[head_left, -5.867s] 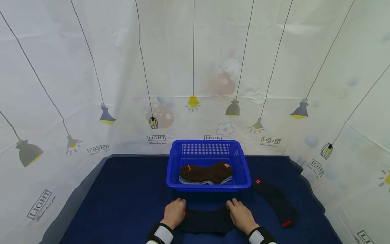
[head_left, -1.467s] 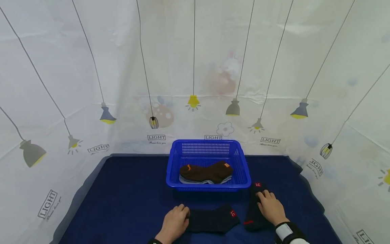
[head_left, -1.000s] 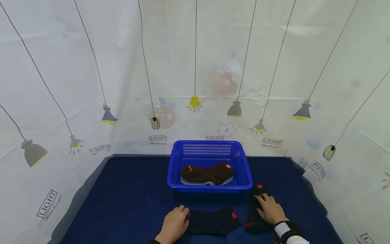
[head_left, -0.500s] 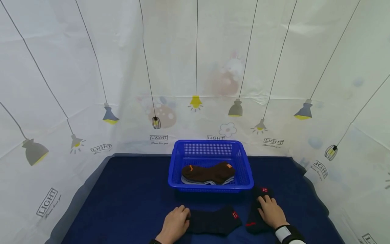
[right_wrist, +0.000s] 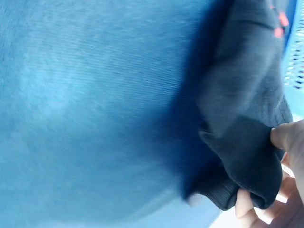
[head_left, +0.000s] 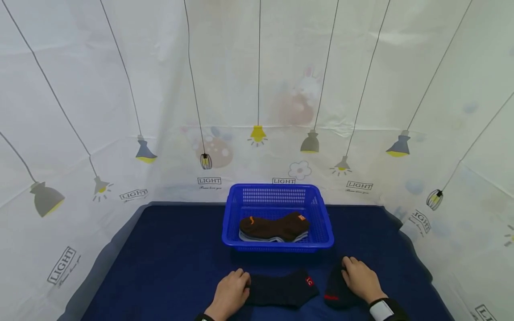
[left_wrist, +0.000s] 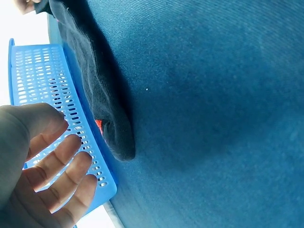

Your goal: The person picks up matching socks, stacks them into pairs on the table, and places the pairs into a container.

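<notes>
In the head view a dark sock point(head_left: 281, 290) with a red LC tag at its right-hand end lies flat in front of the basket. My left hand point(head_left: 230, 292) is at its left end; in the left wrist view its loosely bent fingers point(left_wrist: 71, 178) show no cloth between them, and the sock's red-marked end is beside them. To the right, a second dark sock point(head_left: 337, 292) with a red toe mark points toward me. My right hand point(head_left: 361, 278) pinches its far end between thumb and fingers, and the cloth bunches over in the right wrist view.
Behind the socks stands a blue perforated basket point(head_left: 277, 245) holding a brown sock point(head_left: 273, 227) with orange marks over pale grey ones. A dark blue cloth point(head_left: 172, 249) covers the table. A white printed sheet point(head_left: 257, 89) rises at the back and sides.
The second sock has turned from slanting to nearly upright in view and shifted left. My right hand has moved from the first sock to it; its LC tag, visible half a second ago, is now hidden.
</notes>
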Motion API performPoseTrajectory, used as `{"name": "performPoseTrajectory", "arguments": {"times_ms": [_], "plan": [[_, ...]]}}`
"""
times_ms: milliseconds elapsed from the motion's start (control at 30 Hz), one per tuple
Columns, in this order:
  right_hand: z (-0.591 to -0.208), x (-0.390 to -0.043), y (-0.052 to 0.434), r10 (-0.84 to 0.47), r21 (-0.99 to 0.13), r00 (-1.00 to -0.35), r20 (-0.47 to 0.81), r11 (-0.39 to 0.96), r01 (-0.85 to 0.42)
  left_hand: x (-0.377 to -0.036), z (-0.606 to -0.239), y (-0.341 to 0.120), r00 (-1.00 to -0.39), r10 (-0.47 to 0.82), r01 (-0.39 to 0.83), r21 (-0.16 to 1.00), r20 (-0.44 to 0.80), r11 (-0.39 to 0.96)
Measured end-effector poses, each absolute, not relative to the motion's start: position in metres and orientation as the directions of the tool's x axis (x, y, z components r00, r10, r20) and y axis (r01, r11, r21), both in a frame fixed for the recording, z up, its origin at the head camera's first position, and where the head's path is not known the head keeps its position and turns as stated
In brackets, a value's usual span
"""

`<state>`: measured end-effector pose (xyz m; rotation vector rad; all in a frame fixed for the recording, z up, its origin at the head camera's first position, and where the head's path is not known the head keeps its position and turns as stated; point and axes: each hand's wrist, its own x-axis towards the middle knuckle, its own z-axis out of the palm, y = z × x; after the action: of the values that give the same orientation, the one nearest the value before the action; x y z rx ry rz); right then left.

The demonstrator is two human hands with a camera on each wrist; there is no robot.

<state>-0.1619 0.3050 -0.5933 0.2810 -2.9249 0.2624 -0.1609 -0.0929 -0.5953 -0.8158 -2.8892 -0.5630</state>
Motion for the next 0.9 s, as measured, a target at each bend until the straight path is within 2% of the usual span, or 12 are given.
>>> {"name": "performPoseTrajectory", "arguments": {"times_ms": [367,567,900], "plan": [[-0.554,-0.158,0.283,-0.143,-0.205,-0.944,0.299,0.956,-0.209,-0.16,-0.593,-0.093,-0.841,0.491,0.54,0.314,0.227,0.781],[-0.529,-0.155,0.262,-0.131,-0.221,-0.922,0.365,0.949,-0.223,-0.159,-0.593,-0.092,-0.845,0.493,0.536,0.326,0.209,0.779],[-0.514,-0.157,0.225,-0.134,-0.274,-0.934,0.33,0.933,-0.231,-0.157,-0.593,-0.091,-0.828,0.499,0.559,0.299,0.256,0.773]]}}
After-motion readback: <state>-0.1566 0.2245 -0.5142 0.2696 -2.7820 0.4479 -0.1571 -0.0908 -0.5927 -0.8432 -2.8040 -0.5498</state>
